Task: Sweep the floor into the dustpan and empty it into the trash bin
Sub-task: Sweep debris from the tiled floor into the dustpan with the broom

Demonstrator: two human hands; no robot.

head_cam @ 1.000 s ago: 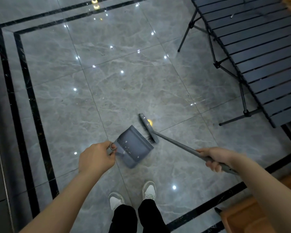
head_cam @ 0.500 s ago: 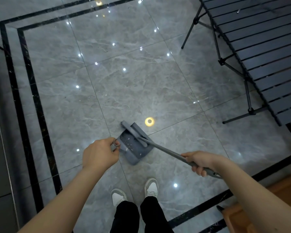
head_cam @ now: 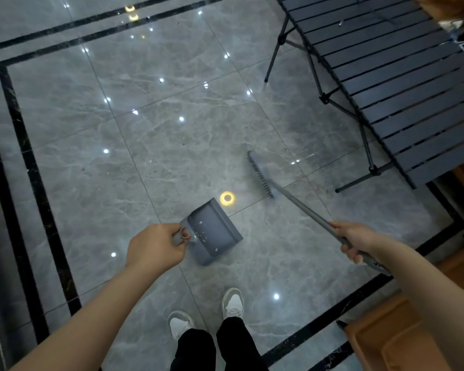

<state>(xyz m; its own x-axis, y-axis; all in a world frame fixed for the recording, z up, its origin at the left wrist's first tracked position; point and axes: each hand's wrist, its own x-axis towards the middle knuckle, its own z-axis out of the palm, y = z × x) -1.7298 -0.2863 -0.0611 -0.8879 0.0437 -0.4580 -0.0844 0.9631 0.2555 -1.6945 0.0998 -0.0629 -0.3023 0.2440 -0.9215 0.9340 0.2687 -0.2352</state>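
With our left hand point(head_cam: 156, 250) gripping the grey plastic dustpan point(head_cam: 213, 231) flat on the grey marble floor point(head_cam: 172, 145), our right hand point(head_cam: 355, 241), clasping the grey long-handled broom point(head_cam: 260, 175) set well apart, should draw short strokes toward its lip.

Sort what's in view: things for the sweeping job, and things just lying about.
For the job: dustpan, gripped by the left hand; broom, held by the right hand; specks in the dustpan.

Lying about: slatted folding table; wooden furniture.
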